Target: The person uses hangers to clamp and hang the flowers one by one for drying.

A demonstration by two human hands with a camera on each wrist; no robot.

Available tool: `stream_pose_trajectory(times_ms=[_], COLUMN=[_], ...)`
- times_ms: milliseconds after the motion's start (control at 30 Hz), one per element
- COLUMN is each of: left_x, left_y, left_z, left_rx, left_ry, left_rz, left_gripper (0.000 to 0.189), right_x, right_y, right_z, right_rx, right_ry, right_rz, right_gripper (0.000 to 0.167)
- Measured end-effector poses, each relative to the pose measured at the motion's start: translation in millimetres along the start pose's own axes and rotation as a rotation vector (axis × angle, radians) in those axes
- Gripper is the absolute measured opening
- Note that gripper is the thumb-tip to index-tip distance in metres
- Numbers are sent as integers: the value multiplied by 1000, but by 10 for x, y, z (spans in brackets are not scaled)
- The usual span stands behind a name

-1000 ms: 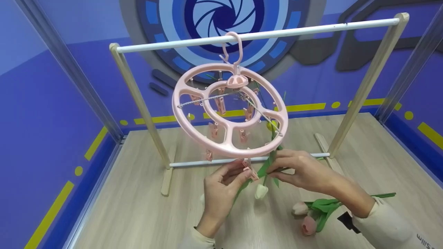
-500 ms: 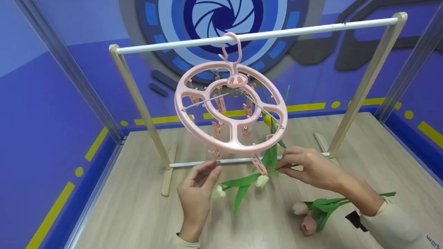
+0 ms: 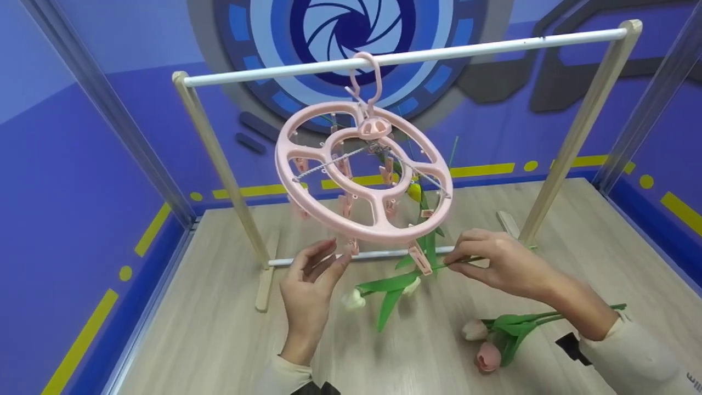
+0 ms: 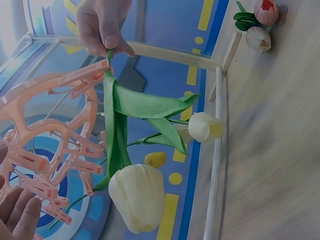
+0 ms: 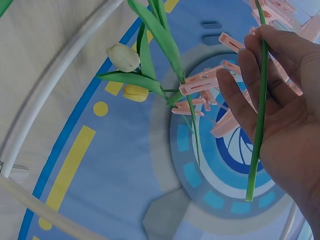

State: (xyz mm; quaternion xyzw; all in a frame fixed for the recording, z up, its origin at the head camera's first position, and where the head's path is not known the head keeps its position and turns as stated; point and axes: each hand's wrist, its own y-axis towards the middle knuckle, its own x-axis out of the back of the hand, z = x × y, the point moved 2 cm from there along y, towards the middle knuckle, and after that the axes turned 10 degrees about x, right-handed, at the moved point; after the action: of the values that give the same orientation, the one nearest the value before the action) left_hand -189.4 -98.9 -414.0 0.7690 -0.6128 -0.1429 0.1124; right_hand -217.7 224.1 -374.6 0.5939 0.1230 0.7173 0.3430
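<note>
Two hands work under the round pink plastic peg hanger (image 3: 364,175) that hangs from the white rail of a wooden rack (image 3: 406,55). The right hand (image 3: 496,263) pinches the green stem of a white artificial tulip (image 3: 354,299) just beside a pink clip (image 3: 419,258) at the hanger's near edge; the left hand (image 3: 310,282) hovers with relaxed fingers, holding nothing, near another clip. To seat the stem well, I'd steady the tilted ring and keep the stem square in the clip. Two pink tulips (image 3: 482,343) lie on the wooden bench (image 3: 219,340).
</note>
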Motion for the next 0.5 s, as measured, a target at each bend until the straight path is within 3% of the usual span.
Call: stream_pose_trajectory(times_ms=[267, 500], left_x=[-75, -78], left_y=[75, 101], left_z=[22, 29], left_rx=[11, 1], left_ry=[4, -28], left_rz=[113, 132], left_gripper=[18, 17], right_x=[20, 28], right_y=[-25, -41], right_z=[-7, -7], right_rx=[-21, -77], right_ry=[-14, -30], right_rz=[6, 29], right_gripper=[23, 26])
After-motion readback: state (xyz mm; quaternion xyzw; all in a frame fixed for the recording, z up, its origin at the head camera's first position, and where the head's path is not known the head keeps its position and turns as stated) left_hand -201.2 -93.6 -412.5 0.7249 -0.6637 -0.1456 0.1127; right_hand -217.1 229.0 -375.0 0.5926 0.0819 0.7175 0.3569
